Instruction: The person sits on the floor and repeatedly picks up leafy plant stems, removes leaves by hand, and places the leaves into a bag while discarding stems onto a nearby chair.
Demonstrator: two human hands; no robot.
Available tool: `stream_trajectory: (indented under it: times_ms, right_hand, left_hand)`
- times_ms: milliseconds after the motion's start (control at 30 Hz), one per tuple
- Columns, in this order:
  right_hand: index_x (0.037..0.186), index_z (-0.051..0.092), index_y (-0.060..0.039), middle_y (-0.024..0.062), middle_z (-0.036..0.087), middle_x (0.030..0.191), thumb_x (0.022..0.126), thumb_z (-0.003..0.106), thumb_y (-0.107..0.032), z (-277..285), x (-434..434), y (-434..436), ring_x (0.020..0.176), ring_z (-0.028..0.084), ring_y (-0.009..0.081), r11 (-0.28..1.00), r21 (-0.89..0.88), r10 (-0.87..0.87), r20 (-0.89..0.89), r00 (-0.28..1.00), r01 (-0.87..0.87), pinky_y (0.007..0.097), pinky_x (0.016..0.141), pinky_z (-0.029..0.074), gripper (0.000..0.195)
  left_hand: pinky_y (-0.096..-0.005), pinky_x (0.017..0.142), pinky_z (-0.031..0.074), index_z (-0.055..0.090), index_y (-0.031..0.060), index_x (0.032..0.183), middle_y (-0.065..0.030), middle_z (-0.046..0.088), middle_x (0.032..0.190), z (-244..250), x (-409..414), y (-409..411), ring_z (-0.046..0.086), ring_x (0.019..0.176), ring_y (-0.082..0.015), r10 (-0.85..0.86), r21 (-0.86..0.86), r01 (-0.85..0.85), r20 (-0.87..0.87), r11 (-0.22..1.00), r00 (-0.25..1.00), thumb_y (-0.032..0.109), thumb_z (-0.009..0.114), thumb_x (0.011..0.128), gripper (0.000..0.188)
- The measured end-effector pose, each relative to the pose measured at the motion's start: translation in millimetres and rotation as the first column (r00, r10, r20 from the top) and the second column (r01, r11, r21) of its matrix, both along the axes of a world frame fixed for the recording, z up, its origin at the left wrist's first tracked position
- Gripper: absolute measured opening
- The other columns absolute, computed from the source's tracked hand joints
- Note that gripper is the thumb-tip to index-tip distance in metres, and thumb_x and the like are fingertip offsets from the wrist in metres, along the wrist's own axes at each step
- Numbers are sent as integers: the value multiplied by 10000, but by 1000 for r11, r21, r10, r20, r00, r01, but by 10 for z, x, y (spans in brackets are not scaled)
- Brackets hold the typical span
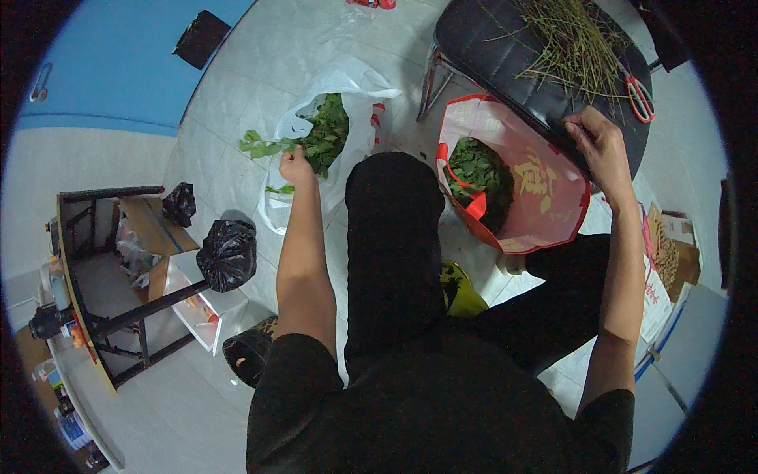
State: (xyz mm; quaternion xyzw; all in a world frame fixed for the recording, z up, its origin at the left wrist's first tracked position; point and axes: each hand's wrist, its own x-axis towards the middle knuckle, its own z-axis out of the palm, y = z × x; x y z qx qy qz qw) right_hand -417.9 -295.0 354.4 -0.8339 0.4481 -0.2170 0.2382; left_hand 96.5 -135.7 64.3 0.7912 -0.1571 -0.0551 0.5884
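My left hand (297,166) is closed on a leafy green sprig (259,146) at the mouth of a white plastic bag (361,80). More green leafy stems (333,127) lie inside that bag. My right hand (601,144) is over the near edge of a black padded seat (474,44), its thumb and index finger bent together; whether something thin is between them cannot be told. Below that hand stands a red and pink shopping bag (536,201) with green leaves (477,166) in it. A heap of thin, mostly bare stems (571,53) lies on the seat, beside red-handled scissors (639,101).
At the left are a dark-framed table (142,302), a tied black plastic bag (228,255), a white box (201,308) and a dark bin (249,352). A yellow-green bag (465,293) lies between my legs. At the right stands a cardboard box (687,266) with brown contents.
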Motion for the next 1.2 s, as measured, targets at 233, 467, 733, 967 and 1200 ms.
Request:
stream_trajectory:
  times_ms: [233,467,733,967,1200]
  right_hand:
    - [844,573,37,135,562,777,808,561,-82,33,-122,63,730,567,268,999,-21,-30,1,1000,30,321,668,435,125]
    - [849,591,36,117,579,797,802,572,-94,67,-72,89,747,575,224,1000,25,13,137,991,-16,303,681,438,140]
    - [915,606,-27,-9,575,777,898,497,-283,63,258,309,694,503,48,750,576,-147,626,766,-326,192,625,420,278]
    - [917,620,-58,-61,561,731,844,596,-225,149,72,445,598,480,16,709,638,-226,609,760,-300,152,540,387,184]
    - [805,609,-37,-39,527,628,815,615,-171,21,-16,357,538,448,16,879,460,-222,624,749,-123,175,472,370,134]
  left_hand:
    - [-300,585,417,566,-26,736,-82,588,715,1133,-544,-130,510,637,-152,-64,-153,101,231,983,971,63,575,798,109]
    - [-255,692,456,567,2,831,-87,634,790,2372,-1261,-504,571,710,-131,-473,-500,407,-6,765,881,21,534,816,41]
    - [-248,674,463,568,-14,825,-92,622,807,3002,-2640,-1047,561,699,-113,-868,-525,750,43,403,496,-21,508,793,68]
    - [-238,658,475,561,-6,852,-85,624,818,3069,-3307,-1370,569,706,-102,-945,-593,778,82,209,317,-29,517,807,66]
    - [-284,727,483,567,-12,939,-117,620,881,2919,-3515,-1428,591,779,-153,-978,-703,681,-127,206,166,65,556,843,124]
